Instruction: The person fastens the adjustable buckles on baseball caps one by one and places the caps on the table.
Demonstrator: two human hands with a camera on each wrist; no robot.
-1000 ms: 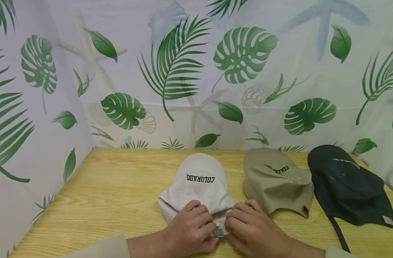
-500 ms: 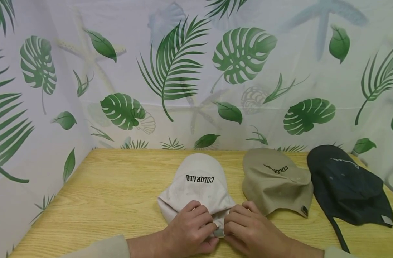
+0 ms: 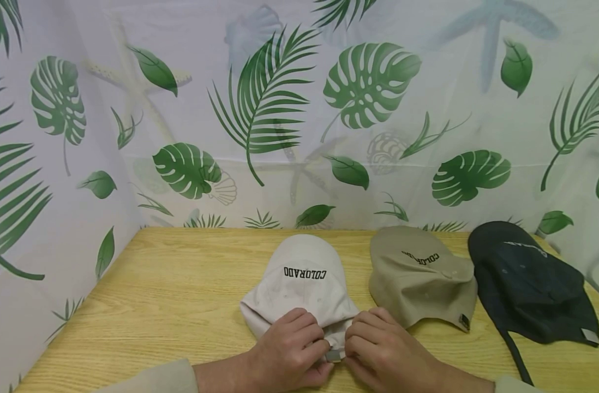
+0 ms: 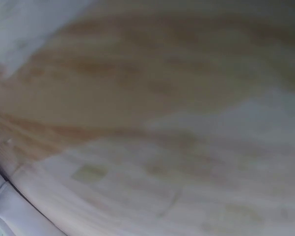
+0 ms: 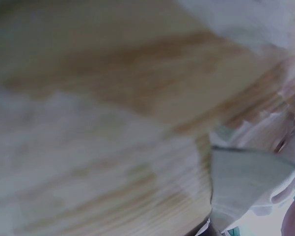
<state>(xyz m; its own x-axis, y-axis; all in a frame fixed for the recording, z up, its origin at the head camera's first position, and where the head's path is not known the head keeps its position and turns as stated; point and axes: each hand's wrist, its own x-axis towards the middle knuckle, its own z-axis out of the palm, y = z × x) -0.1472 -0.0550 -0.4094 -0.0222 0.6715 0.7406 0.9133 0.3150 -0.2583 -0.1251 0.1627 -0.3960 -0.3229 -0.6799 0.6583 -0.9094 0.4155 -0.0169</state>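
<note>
A white baseball cap [image 3: 304, 289] lettered COLORADO lies on the table, brim to the back wall and its back strap to the front. My left hand [image 3: 292, 349] pinches the strap just left of its grey metal buckle [image 3: 334, 356]. Just right of the buckle, my right hand [image 3: 390, 349] grips the strap's other side with curled fingers. Both thumbs are low, partly under the strap. In the right wrist view a pale fabric piece [image 5: 248, 179] hangs close to a fingertip [image 5: 293, 216]. The left wrist view shows mostly blurred tabletop, with a strip of white cloth [image 4: 24, 211] at lower left.
Right of the white cap lies a khaki cap [image 3: 422, 284], also lettered COLORADO. Beyond it is a black cap [image 3: 530, 284], its loose strap [image 3: 515, 355] trailing toward the front. The wooden table [image 3: 172, 284] meets a leaf-printed cloth [image 3: 289, 109] at the back and left.
Both hands stay at the white cap's strap. The right hand has shifted slightly right of the buckle since half a second ago. The caps have not moved.
</note>
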